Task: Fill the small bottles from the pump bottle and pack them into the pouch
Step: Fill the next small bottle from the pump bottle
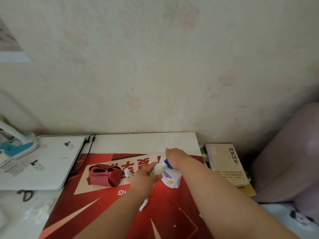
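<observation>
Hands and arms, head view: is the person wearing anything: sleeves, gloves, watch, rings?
Nothing worn shows. Both forearms are bare to the frame edge, no sleeves. The left hand and right hand are ungloved, with no watch or band at either wrist. Fingers are mostly hidden, so rings cannot be judged.

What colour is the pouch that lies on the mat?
The pouch is dark red; the head view, the only one here, shows it clearly.

White small bottle (157,168) tilts against upright pump bottle (170,180).
</observation>
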Demonstrator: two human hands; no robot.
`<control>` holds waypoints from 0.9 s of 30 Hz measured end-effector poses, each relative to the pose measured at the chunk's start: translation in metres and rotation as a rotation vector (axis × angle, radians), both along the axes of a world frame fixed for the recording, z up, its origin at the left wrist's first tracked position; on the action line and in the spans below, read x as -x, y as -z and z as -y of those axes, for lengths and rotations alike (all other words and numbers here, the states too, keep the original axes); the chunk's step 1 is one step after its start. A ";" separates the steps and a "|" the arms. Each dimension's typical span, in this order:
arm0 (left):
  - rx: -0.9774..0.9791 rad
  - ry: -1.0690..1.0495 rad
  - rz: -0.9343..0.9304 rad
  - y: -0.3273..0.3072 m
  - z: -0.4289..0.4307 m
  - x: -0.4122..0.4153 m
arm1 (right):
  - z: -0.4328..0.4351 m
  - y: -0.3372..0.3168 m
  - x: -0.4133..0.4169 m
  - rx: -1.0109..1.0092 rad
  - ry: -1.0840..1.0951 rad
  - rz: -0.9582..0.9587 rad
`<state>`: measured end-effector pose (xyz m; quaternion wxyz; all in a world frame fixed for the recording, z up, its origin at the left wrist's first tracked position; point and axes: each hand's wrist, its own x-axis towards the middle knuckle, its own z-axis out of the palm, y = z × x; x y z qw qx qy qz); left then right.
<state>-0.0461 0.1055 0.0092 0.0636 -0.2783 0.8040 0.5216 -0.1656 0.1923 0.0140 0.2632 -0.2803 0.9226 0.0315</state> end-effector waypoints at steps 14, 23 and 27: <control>-0.054 -0.015 -0.028 -0.001 0.000 -0.002 | 0.005 -0.007 0.000 -0.040 0.025 0.043; -0.033 -0.014 -0.006 -0.001 0.000 -0.002 | 0.003 -0.009 0.000 -0.037 0.036 0.048; -0.026 -0.011 -0.004 -0.001 -0.001 -0.003 | 0.000 -0.011 -0.001 -0.018 0.028 0.042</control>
